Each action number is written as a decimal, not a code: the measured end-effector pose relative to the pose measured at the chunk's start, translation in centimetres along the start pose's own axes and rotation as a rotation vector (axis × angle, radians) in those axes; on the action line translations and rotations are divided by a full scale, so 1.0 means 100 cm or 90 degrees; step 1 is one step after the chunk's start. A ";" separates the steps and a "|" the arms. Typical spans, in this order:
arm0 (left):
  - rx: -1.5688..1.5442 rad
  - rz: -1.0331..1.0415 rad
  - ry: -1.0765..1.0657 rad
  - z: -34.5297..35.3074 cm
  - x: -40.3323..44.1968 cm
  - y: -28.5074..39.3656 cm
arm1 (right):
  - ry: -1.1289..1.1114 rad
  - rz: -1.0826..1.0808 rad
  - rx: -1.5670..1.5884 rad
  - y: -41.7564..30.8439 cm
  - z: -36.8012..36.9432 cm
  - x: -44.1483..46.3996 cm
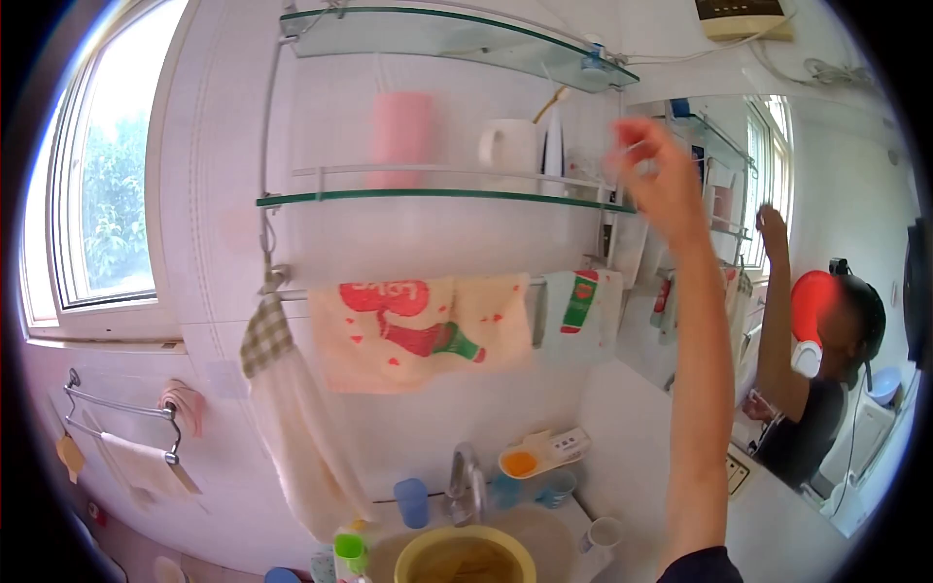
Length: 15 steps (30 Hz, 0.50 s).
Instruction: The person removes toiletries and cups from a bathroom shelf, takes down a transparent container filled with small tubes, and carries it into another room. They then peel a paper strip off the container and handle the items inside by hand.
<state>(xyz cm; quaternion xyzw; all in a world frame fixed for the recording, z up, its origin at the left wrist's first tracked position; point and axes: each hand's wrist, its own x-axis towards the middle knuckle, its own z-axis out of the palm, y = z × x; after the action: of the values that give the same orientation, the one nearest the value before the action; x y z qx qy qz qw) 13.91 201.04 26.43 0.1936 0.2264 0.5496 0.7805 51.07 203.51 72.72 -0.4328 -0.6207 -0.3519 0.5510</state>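
Note:
My right hand (pixel 659 175) is raised at the right end of the lower glass shelf (pixel 437 197). Its fingers are bent and smeared by motion, so I cannot tell whether anything is between them. Left of the hand, a white mug (pixel 509 151) stands on that shelf, with a toothbrush (pixel 552 103) and a slim dark-and-white upright object (pixel 553 151) beside it. Farther left is a pink cup (pixel 402 136). My left hand is not directly in view; the mirror (pixel 826 175) reflects the raised arm and a lower hand near the body.
Below the shelf hang a printed towel (pixel 418 330) and a smaller towel (pixel 581 311). A yellow-rimmed basin (pixel 530 562) sits under the faucet (pixel 466 476), near a blue cup (pixel 412 502) and a soap dish (pixel 520 464). A window (pixel 112 185) is at left.

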 end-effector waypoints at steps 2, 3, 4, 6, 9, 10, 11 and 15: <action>-0.040 -0.007 -0.078 0.054 0.003 -0.002 | -0.337 -0.093 0.181 -0.029 0.008 -0.071; -0.048 -0.021 -0.135 0.081 0.003 -0.003 | -0.451 -0.151 0.290 -0.048 0.015 -0.105; -0.046 0.006 -0.210 0.097 0.010 -0.013 | -0.562 -0.210 0.402 -0.070 0.025 -0.136; 0.036 0.078 -0.266 0.137 0.013 -0.027 | -0.668 -0.307 0.586 -0.088 0.042 -0.192; 0.136 0.157 -0.255 0.183 0.011 -0.044 | -0.592 -0.329 0.638 -0.076 0.049 -0.221; 0.087 0.146 -0.285 0.189 0.017 -0.049 | -0.552 -0.320 0.631 -0.072 0.048 -0.222; 0.040 0.135 -0.316 0.195 0.020 -0.051 | -0.511 -0.309 0.624 -0.067 0.048 -0.222; 0.095 0.201 -0.290 0.240 0.014 -0.053 | -0.201 -0.091 0.524 -0.006 0.026 -0.139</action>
<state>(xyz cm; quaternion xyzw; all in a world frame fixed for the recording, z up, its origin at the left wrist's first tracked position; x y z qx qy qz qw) 32.01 199.35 43.07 0.4018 0.0521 0.5886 0.6996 49.79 203.62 58.59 -0.1819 -0.8140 -0.0418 0.5501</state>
